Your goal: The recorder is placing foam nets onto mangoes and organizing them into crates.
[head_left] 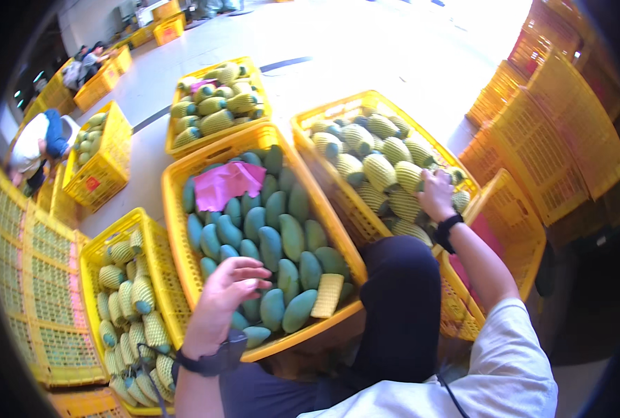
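Observation:
In front of me stands a yellow crate (173, 230) of bare green mangoes (292, 237). My left hand (234, 282) hovers over its near left part, fingers loosely bent and apart, with nothing in them. One flat pale-yellow foam net sleeve (327, 296) lies on the mangoes at the near right corner. A pink sheet (230, 184) covers some fruit at the far end. To the right, a second yellow crate (310, 157) holds mangoes in foam nets (379, 171). My right hand (436, 196) is at its right side, fingers closed around a netted mango, partly hidden by the hand.
More yellow crates of netted mangoes stand at the left (167, 268), behind (264, 87) and farther left (118, 164). Stacked crates (553, 118) rise at the right, and another crate (522, 240) sits beside my right arm. A person (31, 143) bends over at the far left.

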`<move>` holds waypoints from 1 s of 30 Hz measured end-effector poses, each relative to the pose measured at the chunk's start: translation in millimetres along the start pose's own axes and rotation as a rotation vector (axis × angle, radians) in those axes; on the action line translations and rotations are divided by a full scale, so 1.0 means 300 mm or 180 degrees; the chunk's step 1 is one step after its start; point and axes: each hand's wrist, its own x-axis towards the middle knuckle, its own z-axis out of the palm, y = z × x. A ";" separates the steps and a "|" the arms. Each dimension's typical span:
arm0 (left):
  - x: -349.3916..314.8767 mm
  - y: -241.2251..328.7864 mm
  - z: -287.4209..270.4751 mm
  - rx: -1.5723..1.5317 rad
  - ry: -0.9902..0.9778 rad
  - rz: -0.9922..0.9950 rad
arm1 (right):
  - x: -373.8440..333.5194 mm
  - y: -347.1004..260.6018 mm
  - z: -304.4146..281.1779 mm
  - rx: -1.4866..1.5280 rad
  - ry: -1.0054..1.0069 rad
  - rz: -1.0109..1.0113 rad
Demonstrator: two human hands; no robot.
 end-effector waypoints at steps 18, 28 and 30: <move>-0.021 -0.044 0.048 0.0546 -0.0018 0.0296 | -0.044 0.000 0.052 0.0356 -0.0520 0.0940; 0.002 -0.067 0.076 0.0733 -0.0093 0.0162 | -0.033 0.126 0.182 0.1337 -0.0205 0.0776; 0.009 -0.076 0.072 0.0553 -0.0134 -0.0056 | -0.033 0.149 0.190 0.1727 -0.0035 0.0849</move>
